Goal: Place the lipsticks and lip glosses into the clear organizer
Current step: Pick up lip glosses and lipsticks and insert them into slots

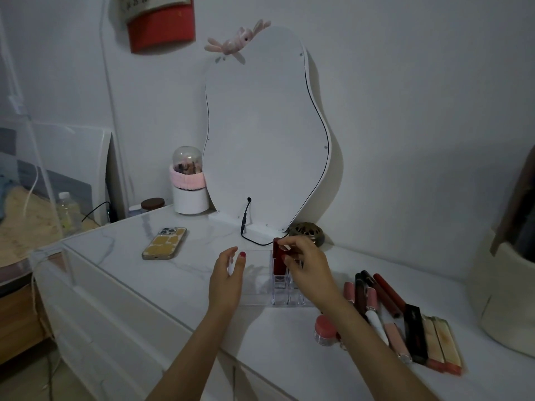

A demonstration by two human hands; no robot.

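Note:
The clear organizer [262, 285] sits on the white marble-look dresser top, straight ahead of me. My left hand [227, 277] grips its left wall between thumb and fingers. My right hand [307, 267] pinches the top of a dark red lipstick [278, 260] that stands upright in a back compartment of the organizer. To the right lies a row of lipsticks and lip glosses [402, 322]: pink, dark brown, red, black, white and marbled tubes. A small round pink pot [325, 329] rests near my right forearm.
A phone [165, 243] in a yellow case lies at left. A wavy white mirror back [265, 134] leans on the wall with a black cable [246, 224]. A brush holder [189, 186] stands beside it, a bronze dish [308, 231] behind the organizer, and a cream container [503, 290] at far right.

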